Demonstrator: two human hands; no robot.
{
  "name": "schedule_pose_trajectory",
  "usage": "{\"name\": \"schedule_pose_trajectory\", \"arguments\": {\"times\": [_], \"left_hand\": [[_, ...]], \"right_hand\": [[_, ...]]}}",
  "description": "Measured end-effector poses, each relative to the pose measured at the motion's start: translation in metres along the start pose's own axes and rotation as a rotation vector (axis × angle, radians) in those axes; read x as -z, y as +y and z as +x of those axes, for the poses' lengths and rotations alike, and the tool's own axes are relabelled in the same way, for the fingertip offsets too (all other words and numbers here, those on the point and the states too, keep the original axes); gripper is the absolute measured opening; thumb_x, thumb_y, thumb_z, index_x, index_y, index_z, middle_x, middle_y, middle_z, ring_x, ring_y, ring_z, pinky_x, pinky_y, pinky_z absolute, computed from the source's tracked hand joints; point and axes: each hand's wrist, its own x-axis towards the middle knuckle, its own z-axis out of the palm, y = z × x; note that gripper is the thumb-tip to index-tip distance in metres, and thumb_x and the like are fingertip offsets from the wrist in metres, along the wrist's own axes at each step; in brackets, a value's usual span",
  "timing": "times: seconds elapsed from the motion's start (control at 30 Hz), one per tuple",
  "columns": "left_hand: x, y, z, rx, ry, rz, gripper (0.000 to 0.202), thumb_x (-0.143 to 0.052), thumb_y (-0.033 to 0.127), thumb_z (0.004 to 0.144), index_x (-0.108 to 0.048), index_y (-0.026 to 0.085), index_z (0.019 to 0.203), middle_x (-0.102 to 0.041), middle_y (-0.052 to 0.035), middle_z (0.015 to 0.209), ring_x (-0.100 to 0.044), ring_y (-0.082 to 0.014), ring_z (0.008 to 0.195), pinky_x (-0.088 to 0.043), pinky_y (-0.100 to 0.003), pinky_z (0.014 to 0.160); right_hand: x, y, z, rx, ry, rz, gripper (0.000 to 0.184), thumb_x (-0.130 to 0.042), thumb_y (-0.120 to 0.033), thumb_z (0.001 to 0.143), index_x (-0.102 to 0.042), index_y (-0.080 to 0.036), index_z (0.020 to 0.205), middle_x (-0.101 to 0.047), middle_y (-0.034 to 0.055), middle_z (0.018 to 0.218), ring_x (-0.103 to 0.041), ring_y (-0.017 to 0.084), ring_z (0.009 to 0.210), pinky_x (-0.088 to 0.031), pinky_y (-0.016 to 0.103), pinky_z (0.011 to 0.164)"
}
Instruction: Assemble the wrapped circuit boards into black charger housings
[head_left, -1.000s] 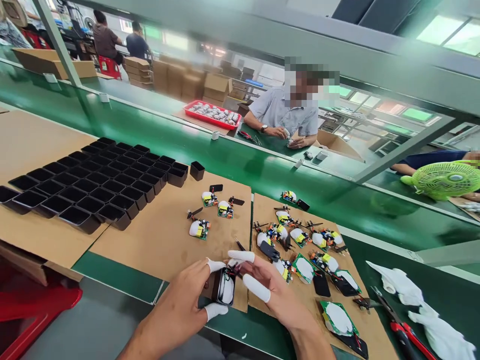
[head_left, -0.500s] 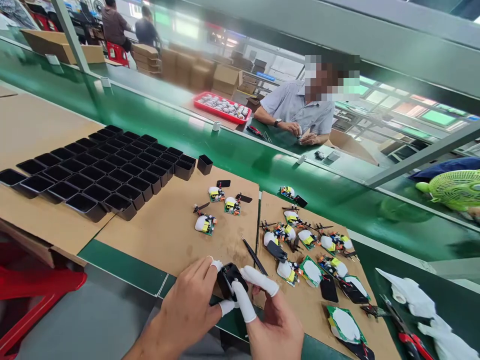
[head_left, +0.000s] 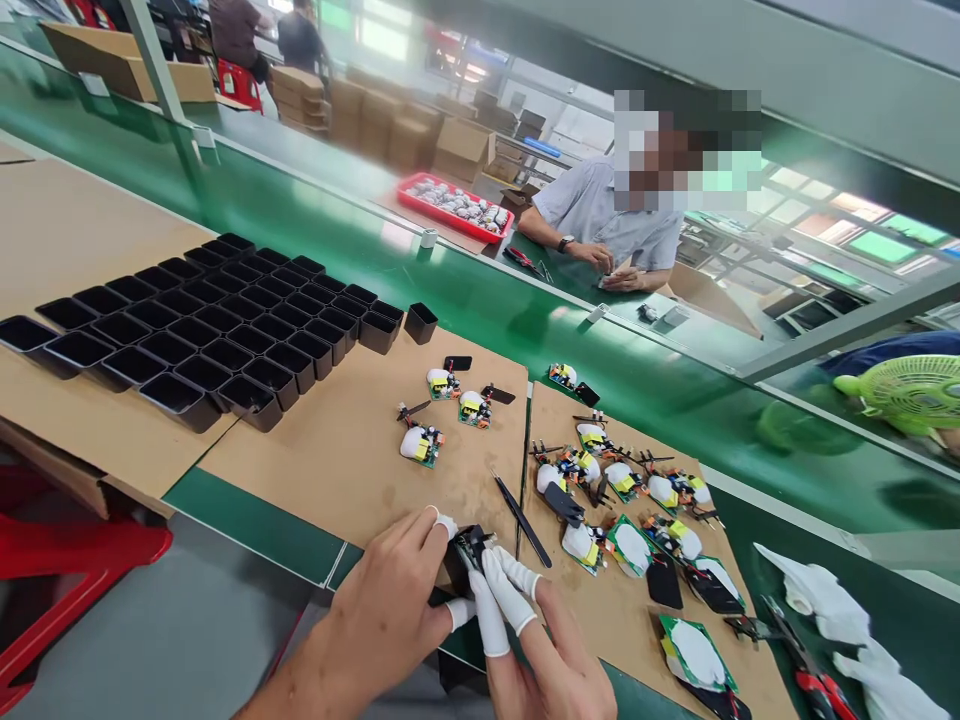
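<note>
The left hand [head_left: 390, 620] is pinching a small black case [head_left: 452, 572] between its capped thumb and forefinger. The case is at the near edge of the cardboard sheet [head_left: 337, 470], just in front of the person. The right hand [head_left: 544, 660] is laying two capped fingers [head_left: 491, 615] close together on the circuit board [head_left: 472, 545] that is sticking out of the case. Its thumb is hidden, so it is not possible to tell if this hand is pinching anything.

The board seems to be sitting crooked, not fully inside. Pressing on it in this position may be bending a component or a wire, or the case may be slipping out of the pinch and over the sheet edge. The black tweezers [head_left: 523, 520] are lying just beside the right hand, which could be knocking them away.
</note>
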Motion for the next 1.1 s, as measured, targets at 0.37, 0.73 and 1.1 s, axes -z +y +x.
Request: {"name": "schedule_pose_trajectory", "arguments": {"times": [0.37,0.73,1.1], "left_hand": [[-0.001,-0.001,0.002,0.011,0.016,-0.095,0.038,-0.064,0.003,0.076,-0.05,0.028,0.101,-0.071,-0.0072,0.109,-0.072,-0.0339,0.1,-0.06,-0.046,0.087],[0.002,0.019,0.017,0.06,0.151,-0.275,0.046,-0.064,-0.004,0.069,-0.037,0.03,0.085,-0.058,0.004,0.081,-0.051,-0.0186,0.067,-0.036,-0.031,0.063],[-0.01,0.026,0.01,0.042,0.341,-0.288,0.046,-0.069,0.0,0.067,-0.037,0.029,0.083,-0.053,0.0054,0.078,-0.044,-0.0158,0.062,-0.029,-0.028,0.06]], "right_hand": [[0.006,0.001,0.011,0.178,-0.02,-0.081,0.019,-0.057,-0.015,0.116,-0.074,-0.022,0.119,-0.066,0.0156,0.125,-0.065,0.024,0.094,-0.059,0.033,0.075],[0.007,-0.001,0.031,0.31,0.037,-0.104,0.018,-0.059,-0.013,0.118,-0.074,-0.016,0.109,-0.064,0.0144,0.117,-0.059,0.023,0.095,-0.055,0.034,0.078],[0.005,-0.008,0.037,0.249,0.136,0.017,0.014,-0.067,-0.013,0.116,-0.077,-0.016,0.125,-0.071,0.0131,0.122,-0.078,0.02,0.107,-0.068,0.027,0.089]]}}
